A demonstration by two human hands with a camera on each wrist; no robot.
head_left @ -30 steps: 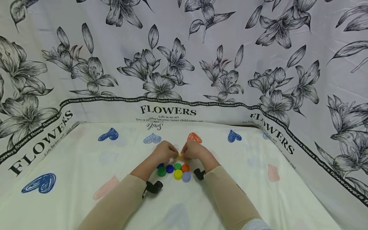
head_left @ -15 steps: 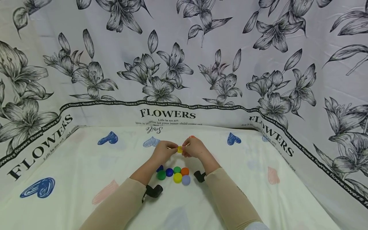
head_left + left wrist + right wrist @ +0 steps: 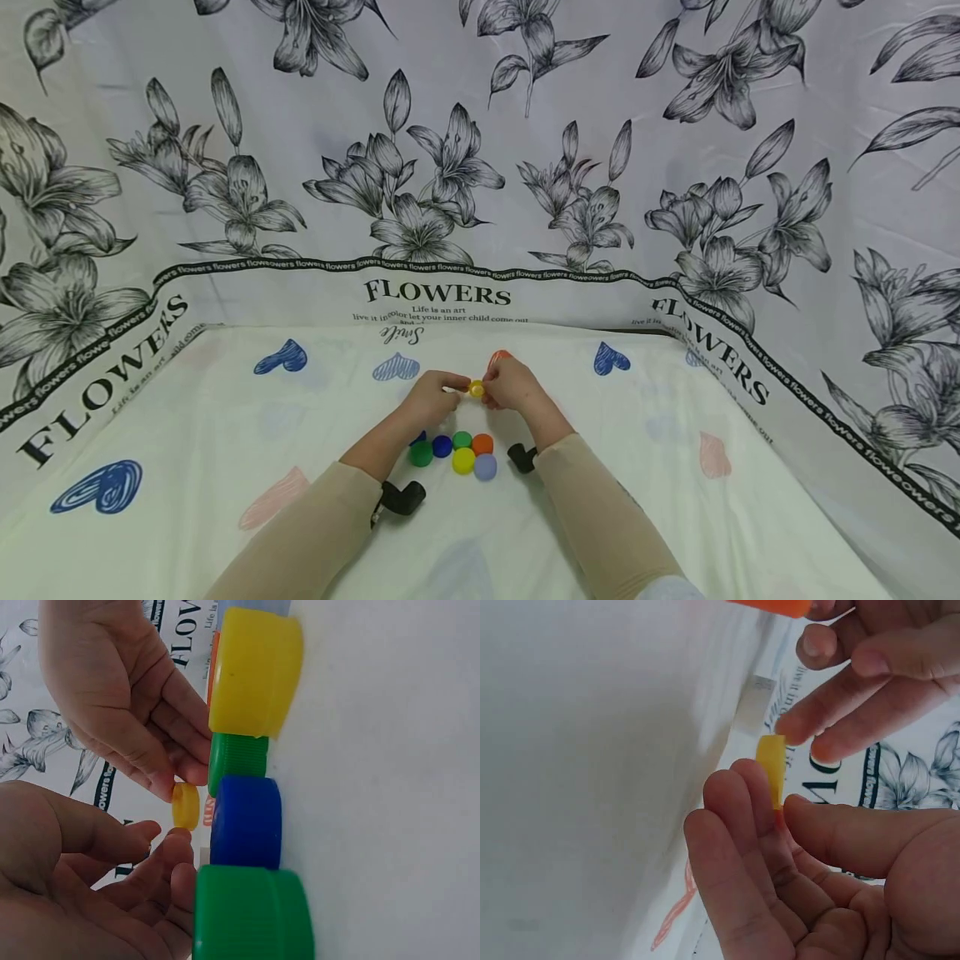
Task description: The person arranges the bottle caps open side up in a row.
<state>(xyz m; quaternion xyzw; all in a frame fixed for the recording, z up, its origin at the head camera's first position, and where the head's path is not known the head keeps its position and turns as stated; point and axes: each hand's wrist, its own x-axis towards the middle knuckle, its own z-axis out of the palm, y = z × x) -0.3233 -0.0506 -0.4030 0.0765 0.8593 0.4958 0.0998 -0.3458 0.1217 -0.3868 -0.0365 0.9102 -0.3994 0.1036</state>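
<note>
A small yellow bottle cap (image 3: 476, 389) is held up between both hands, beyond a group of larger caps. My right hand (image 3: 513, 386) pinches its edge with thumb and fingertip, clearer in the right wrist view. My left hand (image 3: 433, 398) reaches the cap's other side with extended fingertips, its thumb off the cap (image 3: 185, 805). Nearer the body lie a dark green cap (image 3: 421, 454), a dark blue cap (image 3: 442, 447), a green cap (image 3: 462, 439), an orange cap (image 3: 482, 445), a large yellow cap (image 3: 463, 461) and a lavender cap (image 3: 485, 467).
A white cloth (image 3: 337, 533) printed with hearts covers the table. A pale block-like thing (image 3: 755, 701) stands beyond the hands, its kind unclear. Black wrist cameras (image 3: 402, 497) sit under both forearms. A flower-printed curtain (image 3: 337, 225) surrounds the back and sides.
Both hands have lifted the small yellow cap off the cloth, and it has since shifted slightly right and turned its round face to the head view. The larger caps stay in place.
</note>
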